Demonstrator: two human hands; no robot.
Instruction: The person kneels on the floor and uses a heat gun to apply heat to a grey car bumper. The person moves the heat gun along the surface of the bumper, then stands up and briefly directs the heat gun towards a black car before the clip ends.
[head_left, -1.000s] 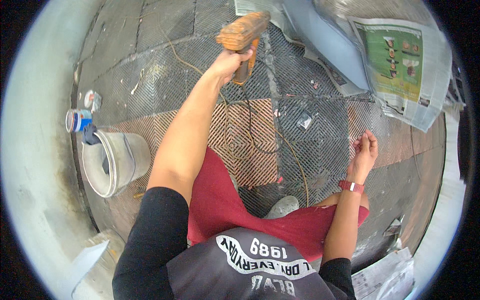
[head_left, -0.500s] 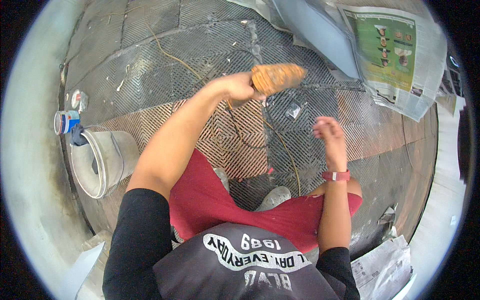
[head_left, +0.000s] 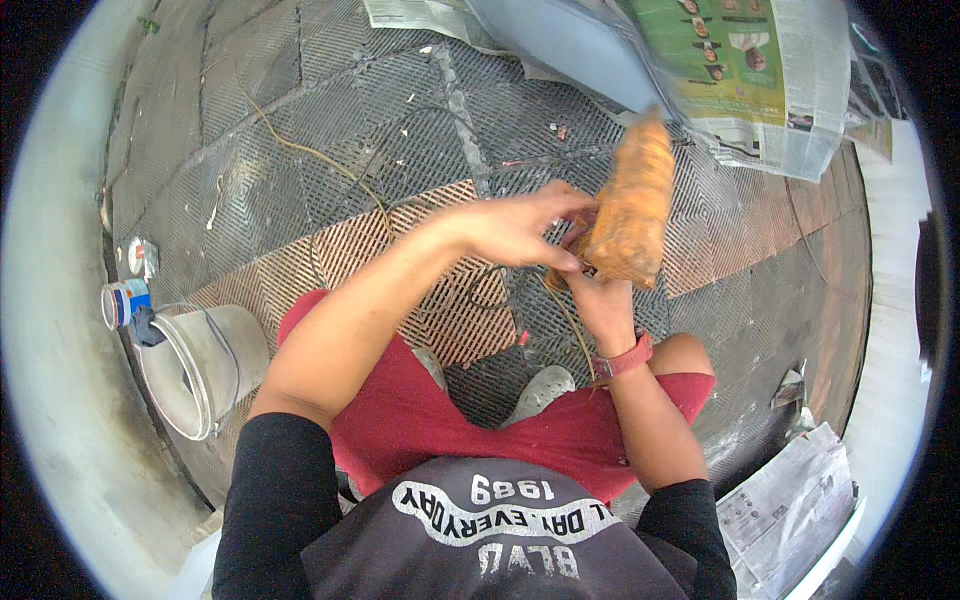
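A bulky tool [head_left: 632, 205] wrapped in stained orange-tan tape is between my hands, its narrow end pointing up and away. Its exact kind is hidden by the wrapping, and its far tip is blurred. My right hand [head_left: 603, 305], with a red band at the wrist, grips it from below at the near end. From the left, my left hand [head_left: 520, 230] curls its thumb and fingers about the tool's left side; the fingertips are partly hidden there. A thin yellowish cord [head_left: 575, 325] hangs below my hands.
A white bucket [head_left: 225, 350] with a dark cloth on its rim stands at left, beside a small blue-and-white can [head_left: 125, 303]. Newspaper sheets [head_left: 815, 90] and a grey-blue panel [head_left: 570, 50] lie ahead. More newspaper [head_left: 785, 500] is at lower right. Cords cross the ribbed mat floor [head_left: 330, 110].
My left hand has brought the wrapped tool to the right, and its tip has swung to point away. My right hand, empty before, has come up and now grips it. The view has shifted slightly.
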